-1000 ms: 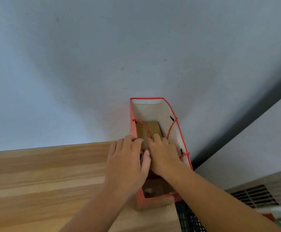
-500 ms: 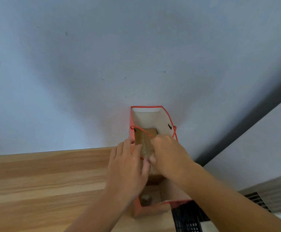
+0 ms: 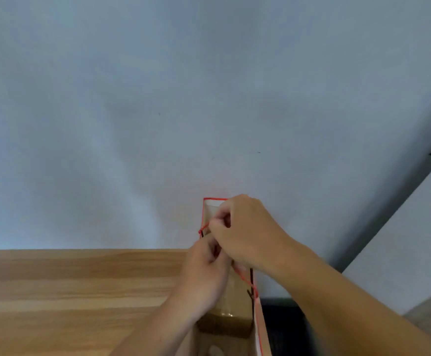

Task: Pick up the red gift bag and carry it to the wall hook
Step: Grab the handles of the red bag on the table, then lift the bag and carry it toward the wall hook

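Note:
The red gift bag (image 3: 258, 327) stands open at the right end of the wooden table, seen from above, with a brown box (image 3: 231, 307) inside it. My left hand (image 3: 204, 273) and my right hand (image 3: 245, 232) meet over the bag's mouth. Both have their fingers pinched on the bag's red cord handles (image 3: 245, 280). One cord runs from my right fingers to the bag's left rim. No wall hook is in view.
The wooden table (image 3: 68, 299) stretches left, against a pale blue-grey wall (image 3: 183, 98). A white surface (image 3: 409, 247) rises at the right, with a dark gap and a black grid beside the bag.
Both hands have risen from inside the bag and gathered the cord handles. The view has tilted up, showing more wall.

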The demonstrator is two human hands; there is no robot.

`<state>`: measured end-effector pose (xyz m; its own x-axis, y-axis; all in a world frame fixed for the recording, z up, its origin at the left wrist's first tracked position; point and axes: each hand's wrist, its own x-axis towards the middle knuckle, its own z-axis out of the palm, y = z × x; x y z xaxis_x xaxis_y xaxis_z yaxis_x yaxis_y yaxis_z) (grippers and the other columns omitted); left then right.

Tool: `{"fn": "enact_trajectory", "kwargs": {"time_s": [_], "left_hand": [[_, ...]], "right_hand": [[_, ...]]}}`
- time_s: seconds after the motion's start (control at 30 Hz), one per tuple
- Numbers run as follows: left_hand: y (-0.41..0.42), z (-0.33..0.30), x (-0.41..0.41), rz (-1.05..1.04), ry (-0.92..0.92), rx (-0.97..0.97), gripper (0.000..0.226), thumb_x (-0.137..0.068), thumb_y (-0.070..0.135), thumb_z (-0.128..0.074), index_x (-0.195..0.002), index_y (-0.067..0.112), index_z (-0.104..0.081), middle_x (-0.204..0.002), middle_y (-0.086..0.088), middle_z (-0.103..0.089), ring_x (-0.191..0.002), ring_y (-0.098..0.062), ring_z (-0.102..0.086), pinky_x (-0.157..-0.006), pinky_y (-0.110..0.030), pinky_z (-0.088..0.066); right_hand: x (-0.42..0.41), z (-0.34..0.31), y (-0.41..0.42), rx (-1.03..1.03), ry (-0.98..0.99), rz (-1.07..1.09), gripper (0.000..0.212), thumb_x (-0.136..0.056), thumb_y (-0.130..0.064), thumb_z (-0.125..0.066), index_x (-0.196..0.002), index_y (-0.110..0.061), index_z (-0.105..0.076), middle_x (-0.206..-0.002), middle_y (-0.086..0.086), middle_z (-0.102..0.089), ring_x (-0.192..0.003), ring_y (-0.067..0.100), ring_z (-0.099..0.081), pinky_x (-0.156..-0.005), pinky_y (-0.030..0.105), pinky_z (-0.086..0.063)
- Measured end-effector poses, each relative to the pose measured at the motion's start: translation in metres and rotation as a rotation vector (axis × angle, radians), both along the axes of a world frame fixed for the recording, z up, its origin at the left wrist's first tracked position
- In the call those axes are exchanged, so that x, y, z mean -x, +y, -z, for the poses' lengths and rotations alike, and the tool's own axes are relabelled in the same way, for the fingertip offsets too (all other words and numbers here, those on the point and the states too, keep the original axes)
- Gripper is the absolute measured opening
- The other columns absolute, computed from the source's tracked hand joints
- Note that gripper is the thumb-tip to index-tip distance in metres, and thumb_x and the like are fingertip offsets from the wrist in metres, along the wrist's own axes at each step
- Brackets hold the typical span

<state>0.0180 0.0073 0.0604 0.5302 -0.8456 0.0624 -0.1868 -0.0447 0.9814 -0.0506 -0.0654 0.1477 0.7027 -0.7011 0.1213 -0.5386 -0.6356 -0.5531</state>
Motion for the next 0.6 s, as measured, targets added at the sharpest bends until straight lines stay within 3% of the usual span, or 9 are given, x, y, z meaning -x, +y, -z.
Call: {"fn": "enact_trajectory", "kwargs": {"time_s": [0.07,0.17,0.27,0.4,0.5,0.6], "left_hand": [[0.032,-0.016,-0.001,-0.006,-0.099,-0.046,0.040,-0.100,0.024,-0.052,-0.064,0.034,-0.065,-0.056,0.009,-0.063,-0.054,-0.005,-0.054,-0.055,-0.027,-0.039],[0.090,-0.031,0.000,-0.046,-0.306,-0.132,0.039,-0.097,0.044,-0.050,-0.067,0.021,-0.060,-0.057,0.005,-0.055,-0.054,-0.007,-0.048,-0.055,-0.031,-0.033],[0.155,-0.038,0.000,-0.123,-0.387,-0.196,0.032,-0.101,0.029,-0.050,-0.075,0.014,-0.060,-0.061,0.000,-0.052,-0.053,-0.009,-0.043,-0.054,-0.030,-0.030],[0.247,-0.046,0.001,-0.266,-0.500,-0.264,0.025,-0.100,0.034,-0.050,-0.083,0.021,-0.063,-0.067,-0.006,-0.061,-0.059,-0.017,-0.053,-0.059,-0.036,-0.040],[0.316,-0.047,-0.002,-0.431,-0.606,-0.300,0.015,-0.098,0.036,-0.055,-0.088,0.029,-0.064,-0.076,-0.001,-0.066,-0.074,-0.016,-0.062,-0.069,-0.036,-0.050],[0.384,-0.044,-0.018,-0.530,-0.599,-0.286,0.008,-0.097,0.030,-0.059,-0.097,0.036,-0.064,-0.085,0.006,-0.070,-0.084,-0.013,-0.066,-0.076,-0.037,-0.054]], "right_hand": [[0.007,-0.009,0.018,-0.018,0.093,-0.121,0.026,-0.083,-0.010,-0.055,-0.087,-0.015,-0.079,-0.083,-0.002,-0.074,-0.078,0.015,-0.066,-0.077,0.035,-0.059],[0.016,-0.016,0.053,0.032,0.212,-0.339,0.032,-0.081,-0.004,-0.059,-0.104,-0.017,-0.077,-0.107,0.003,-0.075,-0.098,0.019,-0.068,-0.087,0.039,-0.058],[0.016,-0.013,0.097,0.158,0.275,-0.535,0.022,-0.086,-0.005,-0.065,-0.104,-0.016,-0.072,-0.105,0.005,-0.072,-0.095,0.023,-0.066,-0.084,0.044,-0.056],[0.000,0.012,0.171,0.404,0.153,-0.587,0.015,-0.093,-0.012,-0.063,-0.096,-0.027,-0.065,-0.099,-0.002,-0.058,-0.090,0.023,-0.060,-0.070,0.044,-0.056],[-0.013,0.020,0.230,0.398,0.037,-0.679,0.016,-0.094,-0.014,-0.063,-0.100,-0.028,-0.060,-0.107,-0.006,-0.048,-0.096,0.019,-0.053,-0.073,0.039,-0.054],[-0.030,0.019,0.287,0.295,0.014,-0.755,0.003,-0.100,-0.025,-0.056,-0.100,-0.027,-0.057,-0.099,-0.007,-0.060,-0.089,0.017,-0.058,-0.076,0.035,-0.052]]}}
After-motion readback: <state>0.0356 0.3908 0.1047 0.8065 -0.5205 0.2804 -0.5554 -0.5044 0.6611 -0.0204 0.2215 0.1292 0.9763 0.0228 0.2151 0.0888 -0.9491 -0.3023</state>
